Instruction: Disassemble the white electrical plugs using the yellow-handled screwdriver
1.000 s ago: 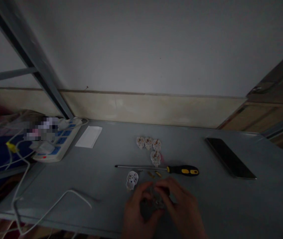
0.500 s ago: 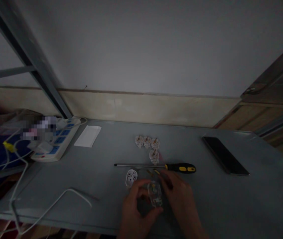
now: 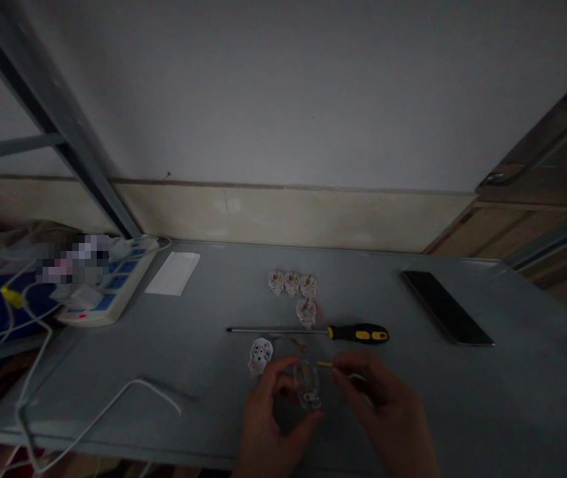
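Note:
My left hand point(image 3: 274, 421) grips a clear plastic plug housing point(image 3: 307, 385) by its edges, with a small brass piece visible near its top. Just to the right, my right hand point(image 3: 380, 405) pinches a thin brass pin point(image 3: 324, 364) pointing left toward the housing. Another small brass piece point(image 3: 298, 345) lies on the table behind the housing. A white plug cover point(image 3: 261, 356) with holes rests by my left fingers. Beyond both hands a screwdriver point(image 3: 308, 331) with a black and yellow handle lies crosswise. Several plug parts with brass pins point(image 3: 292, 284) sit grouped farther back.
On the grey table point(image 3: 204, 398), a black phone point(image 3: 445, 307) lies at the right. A folded white paper point(image 3: 172, 273) and a power strip point(image 3: 114, 292) lie at the left. A white cable point(image 3: 114, 401) bends over the front left. The wall bounds the back.
My right hand has drawn back from near the screwdriver, and the brass pin is now held beside the clear housing. My left hand keeps its hold. The view has shifted slightly.

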{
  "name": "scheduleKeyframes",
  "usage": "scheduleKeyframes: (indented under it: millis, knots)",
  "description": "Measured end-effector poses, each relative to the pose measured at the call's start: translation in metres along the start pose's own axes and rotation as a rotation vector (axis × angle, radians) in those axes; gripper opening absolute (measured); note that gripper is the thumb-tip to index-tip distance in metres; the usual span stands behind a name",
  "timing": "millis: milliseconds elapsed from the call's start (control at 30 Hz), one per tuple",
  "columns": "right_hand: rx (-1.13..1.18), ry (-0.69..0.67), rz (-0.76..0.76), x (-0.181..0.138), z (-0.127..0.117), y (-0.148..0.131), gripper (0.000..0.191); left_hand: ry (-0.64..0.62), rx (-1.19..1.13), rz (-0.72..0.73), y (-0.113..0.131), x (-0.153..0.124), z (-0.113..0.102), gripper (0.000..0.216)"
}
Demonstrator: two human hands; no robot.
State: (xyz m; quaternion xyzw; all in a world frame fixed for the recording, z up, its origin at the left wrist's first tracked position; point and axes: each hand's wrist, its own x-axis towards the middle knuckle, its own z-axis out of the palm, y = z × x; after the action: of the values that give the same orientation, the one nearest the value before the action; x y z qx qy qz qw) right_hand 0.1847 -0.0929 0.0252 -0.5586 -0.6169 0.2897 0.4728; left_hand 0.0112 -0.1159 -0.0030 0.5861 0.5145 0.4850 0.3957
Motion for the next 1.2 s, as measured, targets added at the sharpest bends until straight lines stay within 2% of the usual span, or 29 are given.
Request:
scheduleKeyframes:
  millis: [67,133,267,467,833,1200]
  knots:
    - [-0.039,-0.04,-0.18,0.0,-0.001,-0.01,0.007,-0.003,0.002,0.016,-0.001,-0.001,0.0,0.056]
    - [-0.086,-0.078,-0.333,0.002,0.0,-0.019,0.011,-0.001,0.002,0.042,-0.002,-0.001,0.0,0.056]
    - [-0.15,-0.117,-0.476,0.008,0.002,-0.027,0.018,0.013,0.004,0.067,-0.004,-0.001,0.001,0.058]
    - [-0.21,-0.167,-0.557,0.012,0.002,-0.032,0.017,0.017,0.009,0.077,-0.003,0.0,0.0,0.058]
    - [-0.204,-0.15,-0.6,0.011,0.003,-0.031,0.018,0.066,-0.002,0.164,-0.001,0.0,0.002,0.06]
    - [-0.219,-0.2,-0.619,0.014,0.002,-0.028,0.021,0.077,-0.007,0.162,0.003,0.001,0.002,0.058]
